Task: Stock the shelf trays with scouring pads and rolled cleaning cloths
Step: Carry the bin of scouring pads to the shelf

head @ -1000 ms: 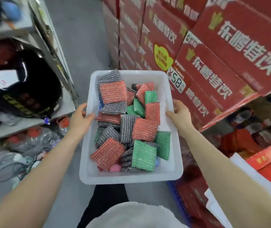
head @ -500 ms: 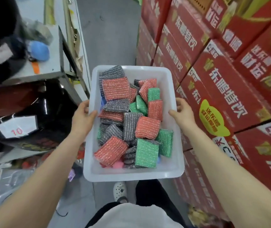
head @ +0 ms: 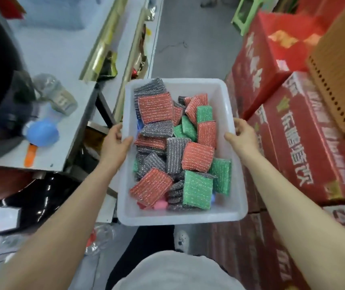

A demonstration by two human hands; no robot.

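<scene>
I carry a white plastic tray in front of me over the aisle floor. It is piled with several scouring pads in red, green and grey with silver threads. My left hand grips the tray's left rim, thumb over the edge. My right hand grips the right rim, fingers curled under it. A pink thing and a blue thing peek out from under the pads near the front. No rolled cloths show.
Grey shelving stands on the left with a blue ball, an orange handle and black cookware below. Stacked red drink cartons and a brown perforated box wall the right. A green stool stands far down the grey aisle.
The tray has risen with both hands still on its rims. The view has lifted: the shelf top on the left and the cartons' upper faces on the right have come into sight.
</scene>
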